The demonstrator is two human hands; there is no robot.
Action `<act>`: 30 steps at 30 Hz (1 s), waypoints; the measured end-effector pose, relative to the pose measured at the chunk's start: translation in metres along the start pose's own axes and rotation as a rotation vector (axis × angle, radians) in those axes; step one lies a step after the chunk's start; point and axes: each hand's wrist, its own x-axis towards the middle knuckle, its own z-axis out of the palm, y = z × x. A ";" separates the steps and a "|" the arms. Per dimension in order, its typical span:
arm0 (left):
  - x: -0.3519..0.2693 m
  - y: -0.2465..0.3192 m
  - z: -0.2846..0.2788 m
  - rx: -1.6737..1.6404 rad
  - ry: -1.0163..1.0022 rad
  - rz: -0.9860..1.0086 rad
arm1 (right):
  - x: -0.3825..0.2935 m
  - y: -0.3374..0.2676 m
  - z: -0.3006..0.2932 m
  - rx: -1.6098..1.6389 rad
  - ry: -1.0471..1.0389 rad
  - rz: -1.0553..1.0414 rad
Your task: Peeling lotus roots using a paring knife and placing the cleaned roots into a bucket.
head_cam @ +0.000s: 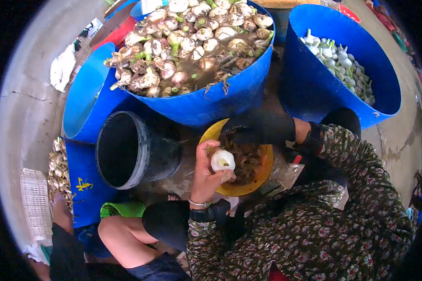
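My left hand (206, 172), bare and with a bangle at the wrist, grips a peeled white garlic bulb (223, 161). The bulb's cut end faces up, towards the camera. Below it sits a yellow basin (270, 165) with brown peelings (249, 163) inside. My right hand (263, 128) wears a black glove and reaches over the basin's far rim, beside the bulb. Its fingers are dark and partly hidden, so whether they hold something is unclear.
A large blue tub (197, 105) heaped with unpeeled garlic in murky water stands ahead. At right, another blue tub (292, 70) contains white garlic. A dark bucket (144, 151) lies tilted to the left. A bare knee (116, 228) is at lower left.
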 end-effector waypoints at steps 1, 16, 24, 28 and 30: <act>0.001 -0.002 -0.002 0.011 -0.002 -0.027 | 0.000 -0.008 -0.002 -0.001 -0.002 0.004; 0.006 -0.012 0.009 0.258 -0.163 -0.106 | -0.009 -0.012 0.000 -0.540 -0.169 -0.546; 0.013 -0.020 -0.011 -0.141 0.061 0.091 | -0.002 -0.043 0.005 0.004 -0.098 0.101; 0.014 -0.029 -0.001 -0.386 0.138 0.100 | -0.008 -0.010 0.015 0.177 -0.055 0.050; 0.013 -0.030 0.001 -0.488 0.121 0.074 | -0.001 -0.004 0.010 0.028 -0.142 -0.119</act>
